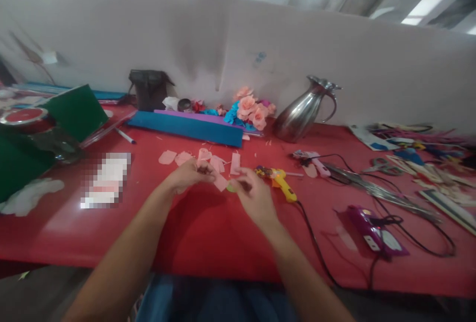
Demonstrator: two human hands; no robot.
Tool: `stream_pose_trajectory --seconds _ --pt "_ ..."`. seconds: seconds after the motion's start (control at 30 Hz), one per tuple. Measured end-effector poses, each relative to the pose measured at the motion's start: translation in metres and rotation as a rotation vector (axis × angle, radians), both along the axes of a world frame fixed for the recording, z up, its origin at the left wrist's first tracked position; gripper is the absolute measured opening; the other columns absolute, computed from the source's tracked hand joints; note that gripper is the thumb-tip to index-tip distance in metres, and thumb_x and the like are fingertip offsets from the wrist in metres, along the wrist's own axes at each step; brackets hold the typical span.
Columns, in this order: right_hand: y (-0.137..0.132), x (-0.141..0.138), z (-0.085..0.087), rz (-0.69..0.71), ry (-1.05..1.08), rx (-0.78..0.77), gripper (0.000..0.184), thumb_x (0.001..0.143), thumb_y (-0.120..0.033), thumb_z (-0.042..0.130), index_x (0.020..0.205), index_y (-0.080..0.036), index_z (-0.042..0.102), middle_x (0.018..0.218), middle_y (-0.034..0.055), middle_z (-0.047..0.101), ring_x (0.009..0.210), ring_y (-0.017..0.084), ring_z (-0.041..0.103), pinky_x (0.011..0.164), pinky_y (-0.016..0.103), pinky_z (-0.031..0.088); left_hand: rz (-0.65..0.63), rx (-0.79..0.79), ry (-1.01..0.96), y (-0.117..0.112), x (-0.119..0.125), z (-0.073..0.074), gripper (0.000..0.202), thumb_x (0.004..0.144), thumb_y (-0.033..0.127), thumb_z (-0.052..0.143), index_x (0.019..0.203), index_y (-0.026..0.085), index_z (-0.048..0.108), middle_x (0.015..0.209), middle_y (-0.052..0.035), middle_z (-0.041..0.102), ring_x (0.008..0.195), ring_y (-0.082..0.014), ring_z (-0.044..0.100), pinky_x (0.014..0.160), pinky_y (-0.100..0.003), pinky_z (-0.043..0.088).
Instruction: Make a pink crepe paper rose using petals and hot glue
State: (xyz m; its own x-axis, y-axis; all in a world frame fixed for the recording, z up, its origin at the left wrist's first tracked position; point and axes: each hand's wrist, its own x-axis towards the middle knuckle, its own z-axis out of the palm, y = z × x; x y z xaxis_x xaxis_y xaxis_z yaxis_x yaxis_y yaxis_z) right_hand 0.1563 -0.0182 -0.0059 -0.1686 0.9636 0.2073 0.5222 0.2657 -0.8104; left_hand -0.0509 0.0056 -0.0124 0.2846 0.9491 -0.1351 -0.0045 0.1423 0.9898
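Both my hands work close together over the red table (208,232). My left hand (189,174) is closed in a pinch on a small pink paper petal piece (220,182). My right hand (253,194) is also closed, its fingers meeting the same pink piece, with something small and green (231,188) showing at its fingertips. Several cut pink paper petals (203,157) lie on the table just beyond my hands. A yellow glue gun (280,182) lies right of my right hand, its black cord trailing toward me.
Paper flowers (250,108) and a blue and purple paper roll (186,126) lie at the back by a steel jug (303,111). A pink glue gun (314,162), scissors (379,165), wires and a purple power strip (374,232) sit at right. Green sheets (70,113) are at left.
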Motion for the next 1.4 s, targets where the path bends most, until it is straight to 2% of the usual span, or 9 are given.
stream_pose_trajectory --seconds 0.13,0.2,0.33,0.5,0.67,0.77,0.87,1.07,1.4 --pt "0.003 0.064 -0.004 -0.380 -0.451 0.196 0.026 0.078 -0.030 0.058 0.099 -0.016 0.059 0.102 0.0150 0.065 0.101 0.029 0.056 0.087 0.042 0.040 -0.106 -0.035 0.096 -0.007 0.001 0.002 0.009 0.051 0.020 0.076 0.058 0.019 0.070 0.065 -0.0097 0.069 0.065 -0.0221 0.064 0.062 -0.031 0.049" --pt "0.015 0.093 -0.008 -0.457 -0.593 0.043 0.029 0.072 -0.030 0.064 0.096 -0.015 0.060 0.098 0.0155 0.065 0.097 0.030 0.057 0.085 0.042 0.039 -0.081 -0.018 0.099 -0.009 0.004 0.002 0.012 0.046 0.017 0.077 0.053 0.020 0.068 0.062 -0.0090 0.069 0.062 -0.0234 0.064 0.059 -0.031 0.049" --pt "0.039 0.115 -0.009 -0.350 -0.518 -0.290 0.015 0.067 -0.021 0.062 0.082 -0.018 0.062 0.082 0.0083 0.066 0.078 0.024 0.060 0.068 0.031 0.040 -0.180 -0.010 0.209 -0.007 0.008 -0.001 0.007 0.050 0.016 0.073 0.055 0.021 0.070 0.062 -0.0088 0.069 0.063 -0.0230 0.064 0.059 -0.030 0.047" --pt "0.037 0.107 -0.004 -0.375 -0.248 -0.392 0.010 0.062 -0.013 0.055 0.070 -0.018 0.057 0.063 0.0015 0.059 0.061 0.017 0.056 0.054 0.026 0.037 -0.215 -0.042 0.405 -0.003 0.008 -0.007 0.007 0.057 0.021 0.069 0.063 0.019 0.072 0.072 -0.0084 0.071 0.076 -0.0229 0.065 0.066 -0.028 0.046" --pt "-0.004 0.099 0.007 -0.222 0.400 -0.483 0.032 0.060 -0.026 0.071 0.089 -0.021 0.057 0.079 0.0005 0.065 0.066 0.014 0.060 0.056 0.023 0.044 -0.249 -0.072 0.454 0.000 0.008 -0.008 0.014 0.058 0.024 0.069 0.070 0.017 0.070 0.080 -0.0062 0.071 0.083 -0.0223 0.064 0.071 -0.027 0.045" --pt "-0.029 0.089 0.012 -0.218 0.520 -0.498 0.037 0.063 -0.038 0.074 0.090 -0.021 0.056 0.070 -0.0001 0.064 0.059 0.013 0.057 0.053 0.023 0.043 -0.216 -0.097 0.502 0.000 0.009 -0.007 0.014 0.058 0.025 0.068 0.070 0.017 0.069 0.081 -0.0063 0.071 0.084 -0.0225 0.063 0.070 -0.027 0.045" --pt "-0.048 0.074 0.012 -0.189 0.410 -0.475 0.035 0.070 -0.045 0.067 0.090 -0.019 0.055 0.065 -0.0003 0.062 0.051 0.012 0.052 0.050 0.024 0.041 -0.214 -0.104 0.515 -0.001 0.010 -0.005 0.012 0.057 0.023 0.069 0.068 0.017 0.068 0.080 -0.0062 0.071 0.085 -0.0225 0.063 0.071 -0.027 0.045" --pt "-0.073 0.050 0.015 -0.067 -0.014 -0.453 0.026 0.075 -0.044 0.058 0.083 -0.019 0.056 0.061 0.0013 0.060 0.055 0.016 0.054 0.051 0.026 0.042 -0.184 -0.093 0.478 -0.002 0.010 -0.007 0.008 0.056 0.021 0.069 0.063 0.018 0.066 0.077 -0.0055 0.071 0.083 -0.0217 0.064 0.070 -0.027 0.044" --pt "-0.084 0.036 0.002 0.067 -0.146 -0.334 0.032 0.091 -0.047 0.036 0.090 -0.019 0.052 0.056 -0.0024 0.051 0.050 0.014 0.051 0.049 0.024 0.039 -0.217 -0.072 0.519 0.002 0.009 -0.012 0.016 0.057 0.024 0.069 0.071 0.017 0.071 0.079 -0.0074 0.072 0.082 -0.0225 0.064 0.068 -0.027 0.044"
